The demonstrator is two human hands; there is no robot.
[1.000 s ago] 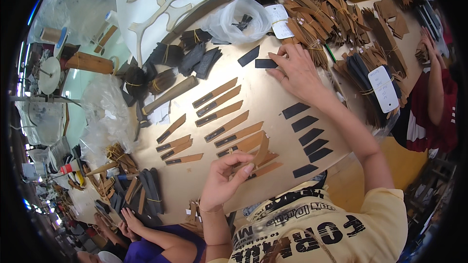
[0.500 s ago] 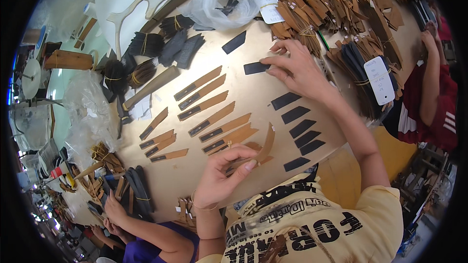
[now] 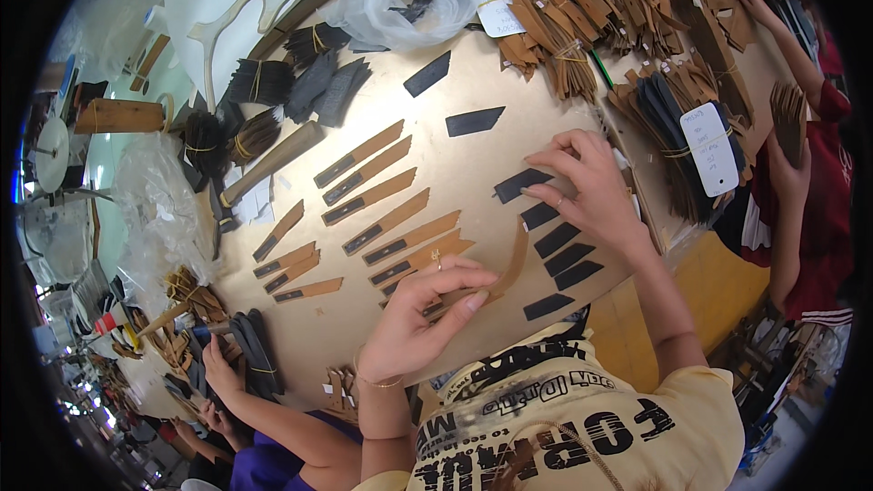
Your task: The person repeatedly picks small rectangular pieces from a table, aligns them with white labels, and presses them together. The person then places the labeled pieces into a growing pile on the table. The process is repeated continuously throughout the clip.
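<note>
- Centrally, a curved tan leather strip [image 3: 509, 268] is pinched between thumb and fingers of the left hand [image 3: 420, 316], just above the near edge of the tan tabletop [image 3: 455, 82]
- One black leather piece [image 3: 520, 185] is pressed flat under the spread fingertips of the right hand [image 3: 591, 186]; nothing is gripped by that hand
- A column of similar black pieces [image 3: 556, 245] is laid just beside the right hand
- Rows of tan-and-black strips [image 3: 373, 191] are spread across the middle of the table
- A clear plastic bag [image 3: 400, 0] is seen at the far side
- Another person's hand [image 3: 221, 368] is rested on dark bundles at lower left
</note>
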